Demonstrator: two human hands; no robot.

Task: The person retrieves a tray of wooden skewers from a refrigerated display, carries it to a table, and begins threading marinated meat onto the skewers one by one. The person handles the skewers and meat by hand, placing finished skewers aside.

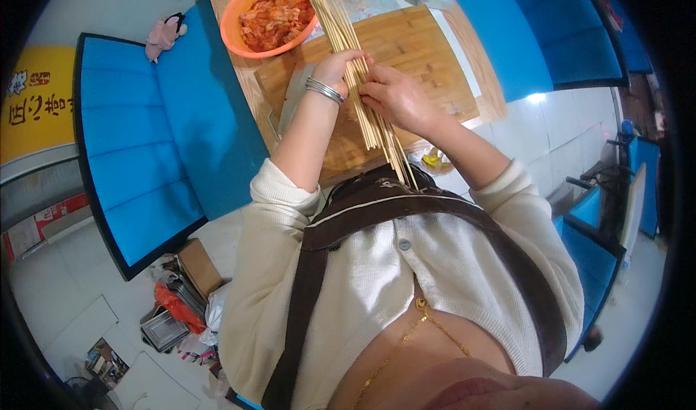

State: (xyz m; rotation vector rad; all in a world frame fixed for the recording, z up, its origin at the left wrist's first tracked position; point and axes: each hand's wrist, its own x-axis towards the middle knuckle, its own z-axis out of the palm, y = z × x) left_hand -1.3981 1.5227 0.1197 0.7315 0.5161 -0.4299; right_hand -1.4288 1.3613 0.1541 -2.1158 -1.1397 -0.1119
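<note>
My left hand, with silver bangles at the wrist, is closed around a bundle of thin bamboo skewers. The bundle slants from the orange bowl's rim down towards my apron. My right hand has its fingertips bent against the skewers from the right side; whether it grips any is hidden. Some skewers reach lower than the rest, near my waist. Beneath both hands lies a wooden cutting board. A flat grey blade, perhaps a cleaver, rests on it, partly covered by my left forearm.
An orange plastic bowl of red-marinated meat stands at the table's far left. Blue padded benches flank the wooden table. A small bag with yellow contents sits by the board's near edge. Boxes and trays lie at lower left.
</note>
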